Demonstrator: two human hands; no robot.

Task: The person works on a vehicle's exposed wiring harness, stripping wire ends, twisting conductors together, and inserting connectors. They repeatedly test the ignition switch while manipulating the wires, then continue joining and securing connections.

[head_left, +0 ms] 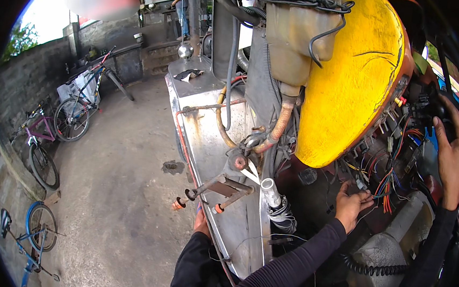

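Observation:
My left hand (351, 205) reaches in among loose wiring. Its fingers close around a small pale wire connector (361, 184), partly covered by the fingertips. Beside it hangs a bundle of orange, red and blue wires (386, 189). Higher up at the right is my right hand (451, 155), thumb and fingers apart, beside a black part (431, 107) in shadow. Whether the fingertips touch that part is unclear. More wires and connectors (413, 135) lie between my hands. The yellow panel (347, 82), with cracked paint, stands above my left hand.
Another person's hand (201, 222) rests at the edge of a metal panel (208, 136). A pedal-like bracket (223, 189) juts out there. Nearer me are a coiled black cord (373, 269) and a worn grey housing (388, 245). Several bicycles (72, 115) line the left wall.

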